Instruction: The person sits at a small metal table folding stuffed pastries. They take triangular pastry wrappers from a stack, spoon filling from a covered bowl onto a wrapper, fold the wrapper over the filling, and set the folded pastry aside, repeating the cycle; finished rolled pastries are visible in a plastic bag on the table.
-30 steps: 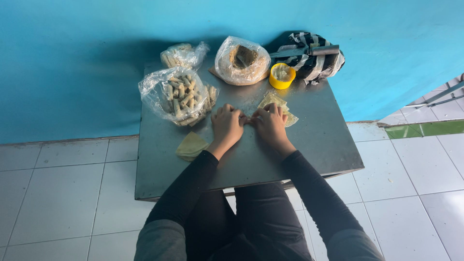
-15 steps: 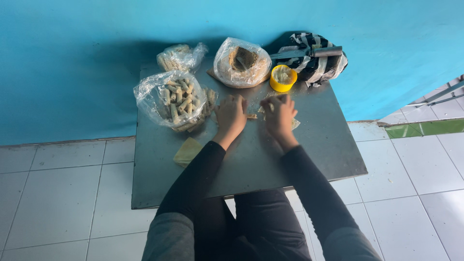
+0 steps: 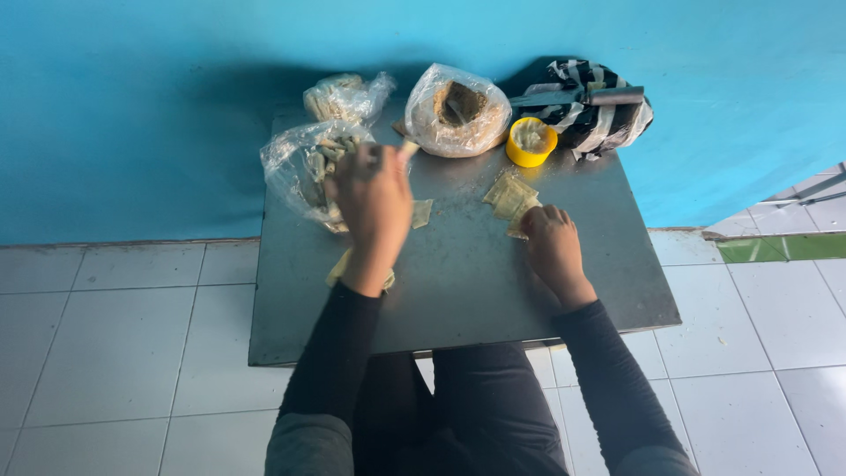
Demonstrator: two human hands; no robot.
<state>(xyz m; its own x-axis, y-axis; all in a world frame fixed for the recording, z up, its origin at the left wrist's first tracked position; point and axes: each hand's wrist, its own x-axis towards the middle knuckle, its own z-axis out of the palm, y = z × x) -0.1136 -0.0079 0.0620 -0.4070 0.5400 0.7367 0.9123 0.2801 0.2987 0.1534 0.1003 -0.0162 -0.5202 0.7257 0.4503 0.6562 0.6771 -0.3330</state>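
Two hands work over the grey metal table. At its left rear, the left hand hovers beside a clear bag of rolled snacks, fingers pinched on one small roll. Toward the table's right, the right hand presses fingertips together on a stack of pale wrappers, just before a yellow cup.

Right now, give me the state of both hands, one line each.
Left hand: raised by the clear plastic bag of pale rolled pieces, pinching one small pale roll.
Right hand: fingers curled, resting on the stack of thin yellowish wrapper sheets.
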